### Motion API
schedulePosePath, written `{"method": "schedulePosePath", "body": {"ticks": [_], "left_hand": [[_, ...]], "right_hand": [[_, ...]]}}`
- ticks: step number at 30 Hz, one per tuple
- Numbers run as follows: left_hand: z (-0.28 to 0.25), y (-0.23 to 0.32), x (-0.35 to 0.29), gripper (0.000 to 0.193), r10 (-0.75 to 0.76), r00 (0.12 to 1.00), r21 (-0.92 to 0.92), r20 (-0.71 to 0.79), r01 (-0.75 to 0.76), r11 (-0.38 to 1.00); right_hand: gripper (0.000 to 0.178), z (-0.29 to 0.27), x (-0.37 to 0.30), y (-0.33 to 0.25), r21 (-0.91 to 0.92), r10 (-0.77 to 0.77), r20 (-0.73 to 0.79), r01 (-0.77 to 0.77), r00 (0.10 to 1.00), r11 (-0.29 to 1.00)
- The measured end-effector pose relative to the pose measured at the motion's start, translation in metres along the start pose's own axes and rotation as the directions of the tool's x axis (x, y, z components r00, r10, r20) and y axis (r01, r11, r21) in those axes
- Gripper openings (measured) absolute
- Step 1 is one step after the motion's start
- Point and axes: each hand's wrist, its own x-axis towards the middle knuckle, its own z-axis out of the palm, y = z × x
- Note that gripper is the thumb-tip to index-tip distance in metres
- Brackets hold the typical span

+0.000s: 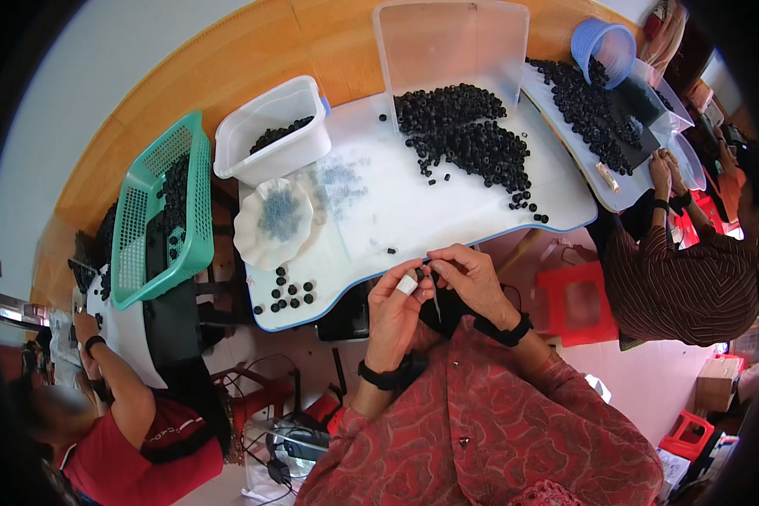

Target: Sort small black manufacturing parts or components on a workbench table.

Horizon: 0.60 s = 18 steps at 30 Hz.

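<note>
Found left hand (pixel 392 312), centre frame, gripping black cylindrical piece (pixel 420 274) | Saw right hand (pixel 474 282) pinched closed alongside | Could not discern contents

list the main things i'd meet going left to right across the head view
green basket → white tub → person's left hand → person's right hand → blue basket
</note>
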Motion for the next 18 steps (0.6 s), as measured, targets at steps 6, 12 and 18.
{"method": "schedulePosePath", "body": {"ticks": [6,12,18], "left_hand": [[0.012,-0.005,0.006,0.025,-0.001,1.000,0.028,0.014,0.000,1.000],[0.012,-0.010,0.008,0.026,-0.010,0.999,0.018,0.038,0.009,1.000],[0.012,-0.013,0.007,0.024,-0.001,0.999,0.032,0.038,0.000,0.999]], "right_hand": [[0.018,-0.006,-0.010,-0.016,0.155,-0.025,0.046,0.018,0.999,0.988],[0.017,-0.012,-0.014,-0.024,0.190,-0.003,0.036,-0.003,0.999,0.982],[0.017,-0.013,-0.015,-0.028,0.138,-0.088,0.021,0.084,0.996,0.987]]}}
